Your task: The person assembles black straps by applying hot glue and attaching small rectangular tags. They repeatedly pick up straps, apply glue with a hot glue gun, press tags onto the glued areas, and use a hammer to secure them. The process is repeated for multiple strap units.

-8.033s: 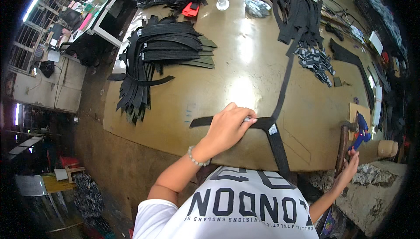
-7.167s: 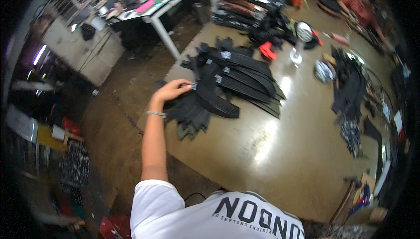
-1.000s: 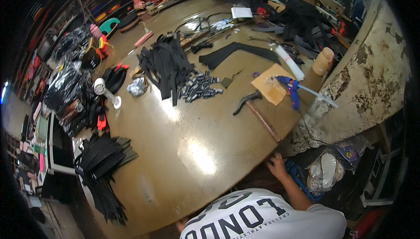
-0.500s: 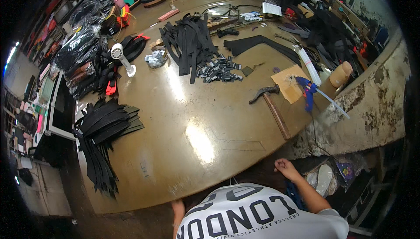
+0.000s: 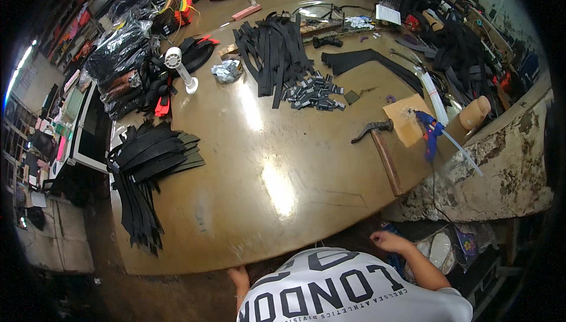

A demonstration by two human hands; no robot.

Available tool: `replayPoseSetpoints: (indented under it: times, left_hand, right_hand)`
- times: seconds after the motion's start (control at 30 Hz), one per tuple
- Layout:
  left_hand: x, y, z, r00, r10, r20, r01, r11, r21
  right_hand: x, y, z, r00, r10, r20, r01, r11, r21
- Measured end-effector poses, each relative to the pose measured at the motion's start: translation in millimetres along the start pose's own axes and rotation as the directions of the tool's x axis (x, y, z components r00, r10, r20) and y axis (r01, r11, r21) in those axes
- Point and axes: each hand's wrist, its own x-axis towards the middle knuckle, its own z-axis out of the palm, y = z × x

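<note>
My right hand (image 5: pixel 389 241) hangs beyond the table's near edge, its fingers curled in with nothing seen in them. My left hand (image 5: pixel 239 276) is at the near edge of the table (image 5: pixel 236 204), its fingers hidden by the edge. Closest to my right hand on the tabletop lies a hammer (image 5: pixel 386 160) with a wooden handle. Behind it a blue glue gun (image 5: pixel 433 133) with a clear glue stick rests by a piece of tan cardboard (image 5: pixel 404 118). To the left, black fabric strips (image 5: pixel 150 154) are fanned in a pile.
Farther back are more black strips (image 5: pixel 277 53), a heap of small black-and-grey pieces (image 5: pixel 315 93), a white handheld fan (image 5: pixel 181 68) and a long bent black piece (image 5: pixel 371 62). Plastic-wrapped bundles (image 5: pixel 118 51) line the left side. A worn ledge (image 5: pixel 495 168) borders the right.
The whole view has shifted, with the table's things appearing farther right. My left hand shows a little more at the table edge. My right hand stays beside the edge, fingers still curled.
</note>
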Motion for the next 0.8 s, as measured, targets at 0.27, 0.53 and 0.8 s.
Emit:
replayPoseSetpoints:
  times: [0.27, 0.53, 0.8]
  left_hand:
    - [-16.2, 14.9, -19.6, 0.74, -0.229, 0.632, 0.294, 0.956, 0.001]
    - [4.0, 108.1, -35.3, 0.952, -0.061, 0.298, 0.0, 0.98, 0.2]
    - [-7.5, 121.0, 10.7, 0.931, 0.06, 0.359, -0.134, 0.973, 0.186]
  right_hand:
    - [129.1, 61.7, 27.3, 0.589, -0.261, -0.765, 0.196, 0.964, -0.177]
    - [168.5, 112.2, -4.1, 0.665, -0.125, -0.737, 0.169, 0.986, -0.015]
    - [159.3, 85.8, 44.1, 0.643, -0.227, -0.731, 0.105, 0.972, -0.209]
